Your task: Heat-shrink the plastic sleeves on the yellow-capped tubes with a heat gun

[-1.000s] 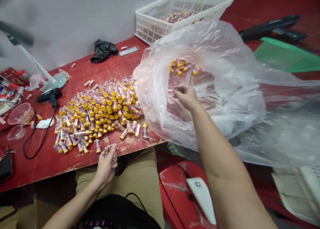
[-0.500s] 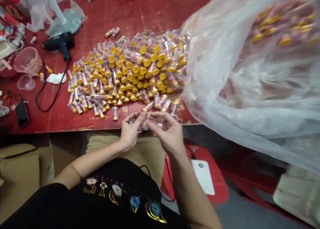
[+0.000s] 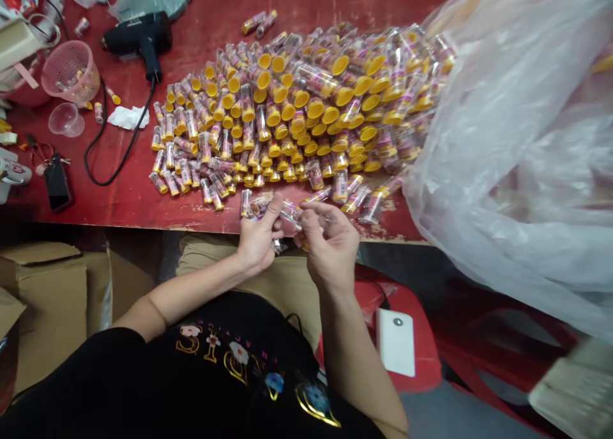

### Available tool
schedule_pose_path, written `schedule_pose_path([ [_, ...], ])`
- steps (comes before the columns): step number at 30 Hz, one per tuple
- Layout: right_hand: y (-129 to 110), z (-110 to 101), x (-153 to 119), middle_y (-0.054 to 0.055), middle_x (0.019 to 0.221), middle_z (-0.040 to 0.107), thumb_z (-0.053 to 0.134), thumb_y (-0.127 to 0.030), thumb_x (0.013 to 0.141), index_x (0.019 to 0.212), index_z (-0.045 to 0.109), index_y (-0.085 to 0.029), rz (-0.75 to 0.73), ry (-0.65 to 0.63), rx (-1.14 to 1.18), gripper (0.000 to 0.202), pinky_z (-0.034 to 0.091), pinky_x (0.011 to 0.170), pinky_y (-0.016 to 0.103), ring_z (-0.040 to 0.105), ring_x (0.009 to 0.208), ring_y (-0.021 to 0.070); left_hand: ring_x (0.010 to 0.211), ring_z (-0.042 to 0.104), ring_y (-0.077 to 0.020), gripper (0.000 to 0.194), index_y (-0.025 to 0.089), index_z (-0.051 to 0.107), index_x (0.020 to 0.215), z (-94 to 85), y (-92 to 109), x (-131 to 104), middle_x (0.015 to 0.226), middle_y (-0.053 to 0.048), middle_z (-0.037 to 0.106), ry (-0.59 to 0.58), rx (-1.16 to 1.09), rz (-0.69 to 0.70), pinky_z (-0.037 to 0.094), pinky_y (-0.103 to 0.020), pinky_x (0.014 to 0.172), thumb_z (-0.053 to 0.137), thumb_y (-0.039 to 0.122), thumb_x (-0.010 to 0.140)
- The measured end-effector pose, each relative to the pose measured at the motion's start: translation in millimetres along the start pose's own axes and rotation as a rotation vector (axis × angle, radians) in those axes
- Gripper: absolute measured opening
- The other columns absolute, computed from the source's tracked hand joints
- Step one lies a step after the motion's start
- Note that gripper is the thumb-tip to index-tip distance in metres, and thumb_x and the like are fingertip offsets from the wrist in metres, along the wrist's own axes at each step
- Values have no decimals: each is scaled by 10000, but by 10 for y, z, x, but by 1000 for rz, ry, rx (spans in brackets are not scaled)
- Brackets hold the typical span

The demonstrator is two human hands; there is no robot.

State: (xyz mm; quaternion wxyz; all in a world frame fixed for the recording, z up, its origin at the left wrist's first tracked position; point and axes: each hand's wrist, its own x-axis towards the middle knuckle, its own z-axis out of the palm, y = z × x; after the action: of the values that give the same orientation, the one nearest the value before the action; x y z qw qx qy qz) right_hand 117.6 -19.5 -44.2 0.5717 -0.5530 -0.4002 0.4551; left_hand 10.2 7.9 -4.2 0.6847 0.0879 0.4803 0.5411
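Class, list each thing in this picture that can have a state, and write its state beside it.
Left hand: closed on clear wrappers
Right hand: thumb and fingers pinched at a clear-wrapped piece
Yellow-capped tubes: heaped
Heat gun: lying on its side
Black cord: curved in a loop
Pink basket: holding small pieces
Tissue: crumpled
Phone: lying flat
Plastic bag: crinkled
White device: lying on the red stool

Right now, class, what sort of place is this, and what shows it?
Probably a small workshop: a big pile of yellow-capped tubes, a heat gun or hair dryer, and a large plastic bag.
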Motion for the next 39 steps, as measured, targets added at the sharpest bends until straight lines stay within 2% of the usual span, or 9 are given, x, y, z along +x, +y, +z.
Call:
schedule_pose_path([
  [5, -177, -135, -159, 73, 1128, 660, 722, -413, 912, 1380, 600, -261, -97, -95, -103, 507, 586, 889, 363, 668, 962, 186, 523, 386, 3, 610, 154, 510, 749, -13, 97, 23, 678, 81, 483, 21, -37, -104, 229, -126, 441, 990, 475, 553],
  [8, -283, -146, -295, 67, 1090, 680, 794, -329, 858, 1333, 618, -244, -200, -4, -122, 514, 589, 916, 375, 687, 990, 199, 519, 388, 4, 594, 156, 512, 752, -26, 113, 8, 677, 84, 479, -2, -60, -116, 229, -119, 438, 993, 448, 561],
  [12, -302, -136, -382, 70, 1040, 713, 789, -287, 862, 1124, 692, -218, -347, 68, -318, 288, 602, 912, 421, 705, 955, 222, 500, 384, 5, 566, 159, 527, 767, -3, 103, -48, 661, 88, 485, -22, -38, -136, 218, -123, 427, 991, 423, 579],
  [16, -281, -202, -375, 91, 1126, 694, 736, -245, 900, 1223, 691, -257, -558, 43, -555, 327, 570, 997, 482, 679, 1069, 262, 516, 469, -17, 560, 161, 533, 772, -8, 72, -118, 651, 68, 540, -90, 58, -154, 246, -130, 424, 973, 463, 603],
  [21, -205, -152, -390, 168, 1437, 531, 569, -297, 998, 1611, 340, -287, -537, 30, -596, 655, 464, 1119, 601, 547, 1329, 331, 508, 521, -45, 632, 154, 577, 786, -39, -8, -206, 608, 49, 586, -240, 143, -113, 249, -154, 411, 962, 583, 525],
  [27, -246, -144, -362, 55, 1720, 203, 431, -360, 1056, 1670, 119, -355, -455, -206, -370, 688, 304, 1249, 610, 244, 1578, 307, 413, 389, -2, 597, 158, 594, 768, -7, -32, -241, 584, 83, 553, -290, 195, -120, 232, -176, 410, 974, 547, 523],
  [30, -325, -261, -364, 47, 1671, 337, 486, -324, 1043, 1644, 266, -355, -413, -270, -304, 641, 382, 1225, 571, 374, 1522, 296, 403, 382, -6, 608, 163, 593, 752, 2, 16, -239, 571, 83, 530, -340, 204, -103, 219, -181, 401, 949, 605, 535],
  [34, -351, -302, -405, 43, 1305, 712, 681, -245, 939, 1362, 676, -310, -461, 58, -344, 428, 549, 1099, 549, 699, 1192, 293, 392, 371, -5, 612, 178, 612, 791, 21, 41, -275, 588, 92, 529, -363, 213, -82, 231, -186, 395, 949, 613, 525],
  [39, -342, -205, -401, 20, 1166, 765, 728, -207, 895, 1176, 772, -310, -525, 196, -360, 303, 593, 1032, 572, 749, 1069, 297, 393, 391, -11, 604, 185, 608, 775, 28, 16, -313, 597, 93, 537, -346, 242, -122, 254, -185, 396, 949, 614, 521],
])
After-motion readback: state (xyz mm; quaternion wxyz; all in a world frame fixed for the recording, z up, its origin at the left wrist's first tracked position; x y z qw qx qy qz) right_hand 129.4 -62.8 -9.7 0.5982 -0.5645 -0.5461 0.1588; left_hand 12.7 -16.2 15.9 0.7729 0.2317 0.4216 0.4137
